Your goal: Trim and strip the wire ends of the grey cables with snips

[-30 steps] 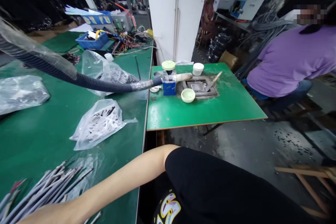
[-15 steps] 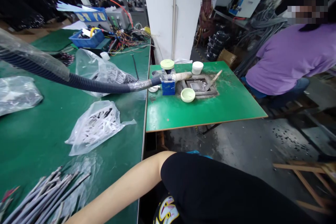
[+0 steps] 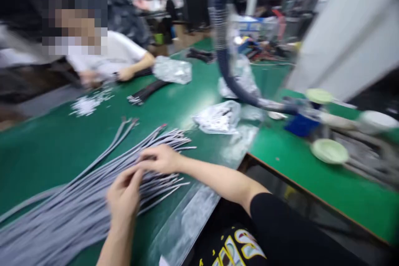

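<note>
Head cam faces fwd/down w/ L hand (image 3: pixel 124 193) & R hand (image 3: pixel 163 159) close, green table (image 3: pixel 62 145) stretching beyond

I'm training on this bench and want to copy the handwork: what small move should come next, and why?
Perhaps draw the right hand slightly away from the left hand: their fingers come close together above the grey cables, and overlap and blur hide whatever may be between them.
</note>
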{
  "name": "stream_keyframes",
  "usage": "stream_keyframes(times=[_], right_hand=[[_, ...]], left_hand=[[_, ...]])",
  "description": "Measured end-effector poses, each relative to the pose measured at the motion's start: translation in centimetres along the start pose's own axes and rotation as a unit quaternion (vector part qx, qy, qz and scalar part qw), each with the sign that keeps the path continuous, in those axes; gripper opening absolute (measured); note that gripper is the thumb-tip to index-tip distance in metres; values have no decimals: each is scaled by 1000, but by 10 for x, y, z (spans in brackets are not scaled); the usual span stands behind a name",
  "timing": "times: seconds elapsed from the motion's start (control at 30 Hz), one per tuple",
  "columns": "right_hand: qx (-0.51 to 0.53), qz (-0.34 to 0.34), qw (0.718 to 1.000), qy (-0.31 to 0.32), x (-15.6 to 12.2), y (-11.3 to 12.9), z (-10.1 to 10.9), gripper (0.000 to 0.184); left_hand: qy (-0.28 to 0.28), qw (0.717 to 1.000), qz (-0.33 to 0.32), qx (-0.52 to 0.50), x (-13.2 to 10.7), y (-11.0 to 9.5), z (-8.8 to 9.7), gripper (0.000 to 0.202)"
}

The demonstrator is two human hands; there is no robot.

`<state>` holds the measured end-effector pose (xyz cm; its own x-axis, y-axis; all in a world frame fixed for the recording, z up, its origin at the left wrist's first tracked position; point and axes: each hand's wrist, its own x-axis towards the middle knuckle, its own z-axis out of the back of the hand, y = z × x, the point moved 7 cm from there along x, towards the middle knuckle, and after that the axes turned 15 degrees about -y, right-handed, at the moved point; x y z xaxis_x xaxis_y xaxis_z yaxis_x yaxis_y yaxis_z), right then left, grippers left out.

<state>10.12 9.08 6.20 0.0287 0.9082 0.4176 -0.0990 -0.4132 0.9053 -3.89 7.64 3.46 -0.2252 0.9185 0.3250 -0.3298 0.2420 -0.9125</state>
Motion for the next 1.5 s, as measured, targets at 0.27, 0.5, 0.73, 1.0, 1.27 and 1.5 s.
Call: stream_keyframes(times=[0.27, 0.5, 0.73, 1.0, 1.27, 1.5], right_hand=[[132, -134, 982, -30, -10, -26, 0, 18], [136, -159, 978, -21, -13, -27, -2, 21], [149, -186, 971, -14, -15, -24, -1, 20], [156, -196, 968, -11, -15, -31, 0, 26], [86, -137, 987, -26, -14, -20, 1, 25], [51, -125, 991, -27, -16, -20, 1, 19]], left_hand=[[13, 969, 147, -198, 1, 10, -17, 26], [41, 943, 219, -247, -2, 12, -19, 30], [42, 930, 256, -260, 1, 16, -18, 33], [65, 928, 252, -265, 2, 15, -20, 32], [79, 946, 194, -248, -1, 10, -25, 36], [73, 951, 176, -242, 0, 10, -25, 37]])
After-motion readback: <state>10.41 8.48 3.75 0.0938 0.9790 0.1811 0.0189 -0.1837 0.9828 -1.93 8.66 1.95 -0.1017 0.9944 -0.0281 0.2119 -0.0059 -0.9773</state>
